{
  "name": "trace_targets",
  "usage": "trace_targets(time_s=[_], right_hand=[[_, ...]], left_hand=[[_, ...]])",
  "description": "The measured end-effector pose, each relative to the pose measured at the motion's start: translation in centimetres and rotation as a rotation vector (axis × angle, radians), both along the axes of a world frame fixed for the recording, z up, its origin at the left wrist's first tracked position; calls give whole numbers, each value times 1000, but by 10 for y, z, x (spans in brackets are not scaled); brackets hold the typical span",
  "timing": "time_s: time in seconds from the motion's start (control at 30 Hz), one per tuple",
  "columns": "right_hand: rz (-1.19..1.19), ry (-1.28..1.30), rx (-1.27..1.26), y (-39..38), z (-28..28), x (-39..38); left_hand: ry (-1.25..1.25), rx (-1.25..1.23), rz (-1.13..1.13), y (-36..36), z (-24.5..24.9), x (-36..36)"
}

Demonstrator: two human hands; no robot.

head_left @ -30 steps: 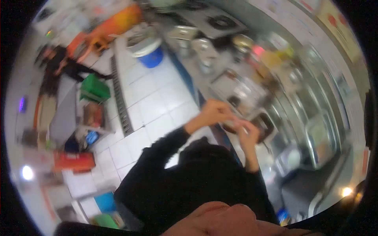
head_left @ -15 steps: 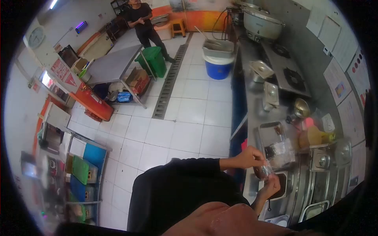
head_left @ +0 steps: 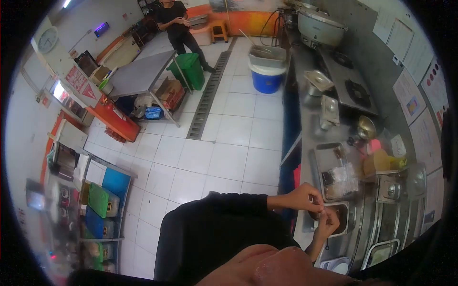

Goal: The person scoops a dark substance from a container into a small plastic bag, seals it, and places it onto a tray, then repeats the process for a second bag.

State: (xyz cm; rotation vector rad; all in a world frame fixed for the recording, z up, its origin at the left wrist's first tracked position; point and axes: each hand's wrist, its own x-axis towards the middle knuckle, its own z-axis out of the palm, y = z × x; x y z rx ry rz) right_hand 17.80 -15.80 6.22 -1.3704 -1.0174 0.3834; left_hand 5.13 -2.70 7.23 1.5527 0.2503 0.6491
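My left hand and my right hand meet fingertip to fingertip over the counter, both pinched closed. Between them is a small clear plastic bag, now mostly hidden by the fingers. Just beneath and beyond sits a metal pan with dark brown contents, partly covered by my right hand. Farther along is a metal tray with several clear plastic packets heaped at its near end. A white scale-like item lies close to my right forearm.
Lidded metal containers line the counter's wall side. A metal bowl, a gas stove and a large pot stand farther along. Across the floor, a person stands near a green bin and steel table.
My hands have drawn closer together, and the clear plastic that showed between them is now mostly hidden. The view has shifted slightly. The other person's hands have moved apart a little.
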Motion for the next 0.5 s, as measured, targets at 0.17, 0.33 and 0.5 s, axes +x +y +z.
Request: trace_targets(time_s=[0.17,0.33,0.5], right_hand=[[8,-29,-65,-16,8,-6],[18,-3,-94,-24,-6,-6],[-48,62,-26,-16,-5,-7]], left_hand=[[43,-14,9,-16,-12,-1],[29,-96,17,-29,-13,-5],[-3,-47,-10,-10,-8,-9]])
